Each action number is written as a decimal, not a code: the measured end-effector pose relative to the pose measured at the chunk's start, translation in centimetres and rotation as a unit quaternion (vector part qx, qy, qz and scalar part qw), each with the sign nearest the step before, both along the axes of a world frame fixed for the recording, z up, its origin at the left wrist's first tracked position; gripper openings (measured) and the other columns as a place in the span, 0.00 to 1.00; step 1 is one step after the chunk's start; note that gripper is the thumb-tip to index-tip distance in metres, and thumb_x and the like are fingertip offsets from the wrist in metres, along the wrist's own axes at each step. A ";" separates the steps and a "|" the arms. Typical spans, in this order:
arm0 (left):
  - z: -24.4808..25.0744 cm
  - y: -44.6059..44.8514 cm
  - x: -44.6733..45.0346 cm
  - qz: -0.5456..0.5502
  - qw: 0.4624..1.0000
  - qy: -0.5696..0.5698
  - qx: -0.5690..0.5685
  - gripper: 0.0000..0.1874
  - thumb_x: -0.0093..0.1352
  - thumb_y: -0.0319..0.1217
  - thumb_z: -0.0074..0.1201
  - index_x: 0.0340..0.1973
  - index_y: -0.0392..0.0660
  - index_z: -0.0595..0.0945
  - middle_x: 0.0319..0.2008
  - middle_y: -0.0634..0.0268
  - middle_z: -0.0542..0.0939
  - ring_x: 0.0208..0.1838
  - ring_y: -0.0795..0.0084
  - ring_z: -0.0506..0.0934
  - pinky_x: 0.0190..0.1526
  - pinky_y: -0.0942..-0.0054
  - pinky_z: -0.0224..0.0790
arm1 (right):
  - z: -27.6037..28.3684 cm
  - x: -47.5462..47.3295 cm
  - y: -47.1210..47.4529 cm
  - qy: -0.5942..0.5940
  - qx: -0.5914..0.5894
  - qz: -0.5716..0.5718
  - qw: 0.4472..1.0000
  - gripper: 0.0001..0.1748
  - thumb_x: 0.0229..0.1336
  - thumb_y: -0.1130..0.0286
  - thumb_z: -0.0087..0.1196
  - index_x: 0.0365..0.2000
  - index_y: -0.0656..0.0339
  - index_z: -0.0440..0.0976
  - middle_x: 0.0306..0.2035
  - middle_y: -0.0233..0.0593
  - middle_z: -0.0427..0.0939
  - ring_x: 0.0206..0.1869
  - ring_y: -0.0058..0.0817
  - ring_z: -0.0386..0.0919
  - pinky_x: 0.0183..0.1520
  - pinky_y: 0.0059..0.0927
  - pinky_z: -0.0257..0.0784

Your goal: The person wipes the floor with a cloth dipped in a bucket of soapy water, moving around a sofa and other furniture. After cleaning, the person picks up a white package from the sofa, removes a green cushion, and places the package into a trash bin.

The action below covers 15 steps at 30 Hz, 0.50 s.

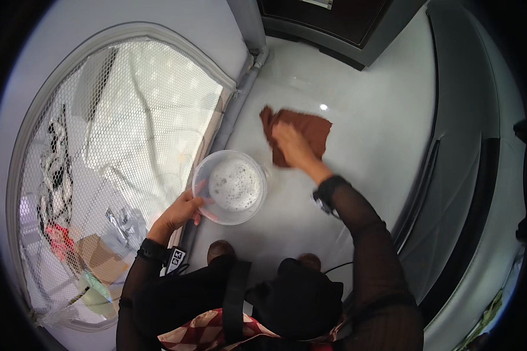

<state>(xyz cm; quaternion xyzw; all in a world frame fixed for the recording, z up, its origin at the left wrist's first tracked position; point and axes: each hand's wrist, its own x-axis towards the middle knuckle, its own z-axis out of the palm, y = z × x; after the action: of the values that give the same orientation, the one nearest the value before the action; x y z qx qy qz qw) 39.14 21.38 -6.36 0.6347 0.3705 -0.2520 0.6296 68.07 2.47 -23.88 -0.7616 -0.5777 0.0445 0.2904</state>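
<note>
A clear plastic tub (205, 209) holds white, frothy liquid (235, 184) with bubbles on top. My left hand (182, 210) grips its near left side, fingers around the wall. Farther off to the right, my right hand (293, 145) clutches a reddish-brown cloth (314, 131), which spreads out over the pale glossy floor (364, 127). That hand is slightly blurred, and part of the cloth is hidden beneath it. The tub appears to be held above the floor, between my feet and the cloth.
To the left stands a mesh panel (158, 109) with a zip along its frame; bags and a cardboard box (99, 259) show behind it. A dark cabinet (316, 22) stands at the back. Along the right runs a dark grey padded piece (456, 109). My shoes (221, 251) are close below.
</note>
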 end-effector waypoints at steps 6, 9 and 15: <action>-0.2 -0.1 -0.2 0.038 0.999 0.000 -0.021 0.36 0.68 0.29 0.36 0.70 0.35 0.46 0.48 0.47 0.80 0.19 0.74 0.77 0.20 0.82 0.69 | 1.9 -0.3 -1.4 0.052 0.131 0.007 0.990 0.15 0.55 0.76 0.51 0.45 0.65 0.74 0.51 0.46 0.74 0.57 0.43 0.68 0.58 0.41 0.66; -0.4 -0.2 -0.2 0.034 0.999 0.001 0.004 0.36 0.68 0.30 0.37 0.70 0.36 0.46 0.48 0.47 0.80 0.19 0.74 0.76 0.20 0.81 0.69 | 0.9 2.9 2.0 -0.044 0.065 -0.133 0.988 0.21 0.59 0.71 0.50 0.53 0.65 0.71 0.60 0.43 0.68 0.65 0.41 0.61 0.67 0.39 0.57; -1.1 0.1 -0.8 0.032 0.999 -0.008 -0.008 0.36 0.68 0.29 0.38 0.70 0.36 0.47 0.48 0.47 0.80 0.20 0.74 0.76 0.18 0.82 0.68 | -1.1 -6.1 -4.0 -0.010 -0.065 0.035 0.997 0.27 0.64 0.55 0.46 0.59 0.59 0.68 0.65 0.39 0.62 0.72 0.36 0.49 0.73 0.44 0.39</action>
<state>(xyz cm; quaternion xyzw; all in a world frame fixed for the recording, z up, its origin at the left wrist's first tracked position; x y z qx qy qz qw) 38.29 21.50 -7.42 0.6191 0.3838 -0.2296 0.6456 61.96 -1.49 -24.96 -0.7583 -0.6028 0.0846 0.2333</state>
